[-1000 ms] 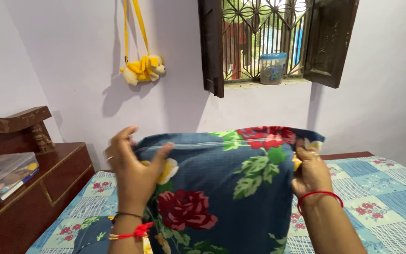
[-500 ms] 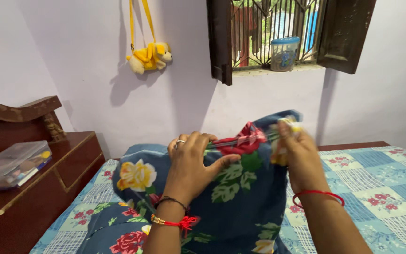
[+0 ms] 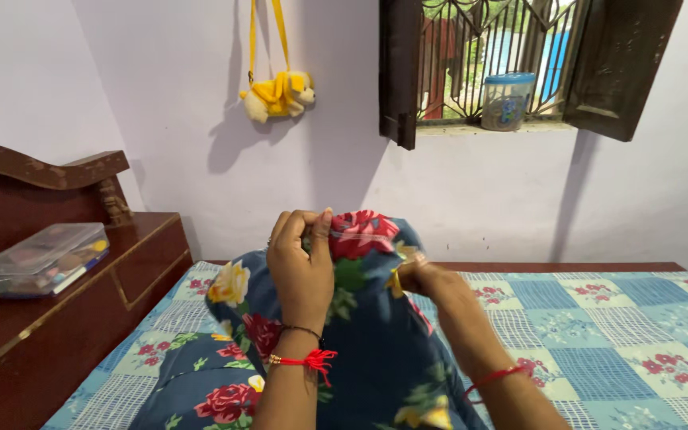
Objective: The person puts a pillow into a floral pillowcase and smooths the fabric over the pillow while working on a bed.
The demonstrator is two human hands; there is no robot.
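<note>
the blue floral pillow cover (image 3: pixel 360 334) stands upright in the middle of the scene, on the near part of the bed (image 3: pixel 623 334), its top edge bunched between both hands. the left hand (image 3: pixel 302 267) is closed over the left side of that edge, fingers curled tight round a gather of cloth with the red rose print just beside the fingertips. the right hand (image 3: pixel 420 275) sits just to the right, a little lower, its fingers pinched shut on a small fold near the yellow flower; what exactly lies inside that pinch is hidden.

to do this well, the left hand's grip looks best kept firm and steady so the cloth stays taut between the hands, while the right works in short pulls along the edge. keeping the seam straight and level seems wise, since slack fabric could snag or bunch.

to the far left, a clear plastic box (image 3: pixel 41 259) rests on the wooden headboard shelf (image 3: pixel 73 306). a yellow plush bag (image 3: pixel 279 94) hangs on the far wall, and a lidded jar (image 3: pixel 507 99) stands on the window sill (image 3: pixel 487 127).
</note>
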